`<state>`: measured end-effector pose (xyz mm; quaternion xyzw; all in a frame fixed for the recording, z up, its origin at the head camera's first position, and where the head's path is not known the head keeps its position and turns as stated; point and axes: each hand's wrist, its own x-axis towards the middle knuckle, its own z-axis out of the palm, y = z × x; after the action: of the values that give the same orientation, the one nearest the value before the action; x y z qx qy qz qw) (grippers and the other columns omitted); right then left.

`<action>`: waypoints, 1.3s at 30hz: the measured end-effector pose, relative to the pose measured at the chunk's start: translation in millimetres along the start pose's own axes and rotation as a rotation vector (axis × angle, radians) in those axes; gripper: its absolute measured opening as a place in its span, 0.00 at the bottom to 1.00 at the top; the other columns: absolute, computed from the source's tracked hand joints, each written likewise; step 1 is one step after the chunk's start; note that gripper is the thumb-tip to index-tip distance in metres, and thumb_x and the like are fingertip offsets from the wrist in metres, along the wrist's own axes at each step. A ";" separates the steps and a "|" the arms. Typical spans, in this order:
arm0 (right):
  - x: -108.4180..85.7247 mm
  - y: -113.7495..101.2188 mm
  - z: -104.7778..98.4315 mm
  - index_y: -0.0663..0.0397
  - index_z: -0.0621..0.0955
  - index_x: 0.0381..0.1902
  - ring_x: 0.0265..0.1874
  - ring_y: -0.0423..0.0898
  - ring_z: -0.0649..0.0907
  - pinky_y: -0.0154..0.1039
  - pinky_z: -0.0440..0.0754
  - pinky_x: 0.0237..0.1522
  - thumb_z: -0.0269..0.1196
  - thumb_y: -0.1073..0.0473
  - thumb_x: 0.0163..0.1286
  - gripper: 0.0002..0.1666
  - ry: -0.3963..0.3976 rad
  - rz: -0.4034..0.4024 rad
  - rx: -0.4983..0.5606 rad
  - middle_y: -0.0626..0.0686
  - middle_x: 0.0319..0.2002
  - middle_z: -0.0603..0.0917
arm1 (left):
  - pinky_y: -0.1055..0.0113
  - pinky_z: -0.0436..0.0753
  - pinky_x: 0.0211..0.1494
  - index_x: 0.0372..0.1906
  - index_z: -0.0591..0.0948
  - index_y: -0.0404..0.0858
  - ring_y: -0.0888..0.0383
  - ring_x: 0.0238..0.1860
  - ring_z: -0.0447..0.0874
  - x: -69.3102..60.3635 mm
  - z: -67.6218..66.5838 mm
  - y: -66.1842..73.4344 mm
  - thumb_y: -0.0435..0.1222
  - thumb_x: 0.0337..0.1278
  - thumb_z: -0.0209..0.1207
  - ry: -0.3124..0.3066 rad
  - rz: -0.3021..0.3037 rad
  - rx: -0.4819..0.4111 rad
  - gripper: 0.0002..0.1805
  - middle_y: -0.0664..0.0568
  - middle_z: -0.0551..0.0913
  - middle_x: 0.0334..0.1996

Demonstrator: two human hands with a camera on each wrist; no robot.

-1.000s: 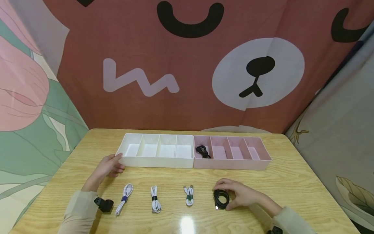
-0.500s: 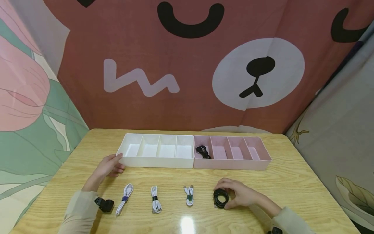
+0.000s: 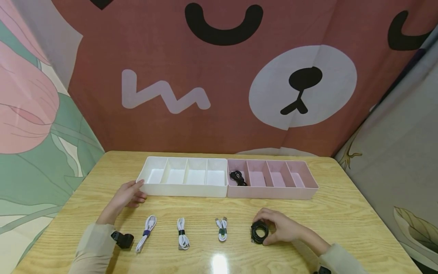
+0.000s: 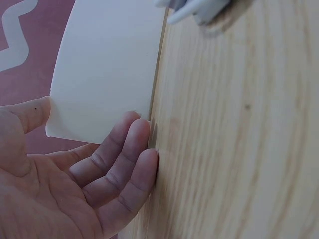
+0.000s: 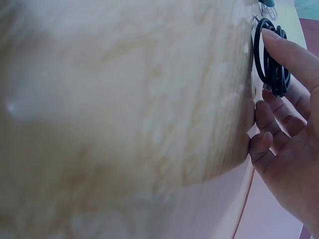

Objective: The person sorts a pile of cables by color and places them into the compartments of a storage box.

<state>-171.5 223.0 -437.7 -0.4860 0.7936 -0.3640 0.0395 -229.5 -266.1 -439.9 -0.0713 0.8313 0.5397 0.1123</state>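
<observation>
My left hand [image 3: 127, 196] holds the front left corner of a white divided box [image 3: 184, 190]. In the left wrist view, the thumb lies at the box's rim and bent fingers touch its lower edge. At the right, my right hand [image 3: 278, 226] pinches a coiled black cable [image 3: 253, 233] between thumb and fingers, at or just over the table. The right wrist view shows the coil [image 5: 271, 59] standing on edge between thumb and fingers. Another black cable [image 3: 237, 177] lies in the leftmost compartment of the pink divided box [image 3: 273, 193].
Three bundled white cables lie in front of the boxes: one with a blue tie [image 3: 146, 233], one with a black tie [image 3: 183, 234], one with a green tie [image 3: 222, 229]. The boxes stand end to end near the wooden table's [image 3: 328, 213] back edge, before a printed curtain [image 3: 226, 125].
The black coil and the right fingers have shifted very slightly right, and the coil's light metal end shows less. The left hand stays at the white box.
</observation>
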 end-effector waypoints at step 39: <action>-7.3 25.2 -1.7 0.58 0.74 0.46 0.29 0.43 0.74 0.36 0.75 0.23 0.75 0.59 0.43 0.32 0.146 0.118 -0.002 0.51 0.37 0.76 | 0.64 0.79 0.28 0.57 0.60 0.23 0.59 0.25 0.80 2.0 -1.1 -3.1 0.58 0.61 0.43 -0.005 0.014 -0.046 0.40 0.51 0.81 0.25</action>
<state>-187.1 236.4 -454.2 -0.4107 0.8219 -0.3947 0.0024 -230.8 -268.3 -442.7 -0.0669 0.8188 0.5596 0.1091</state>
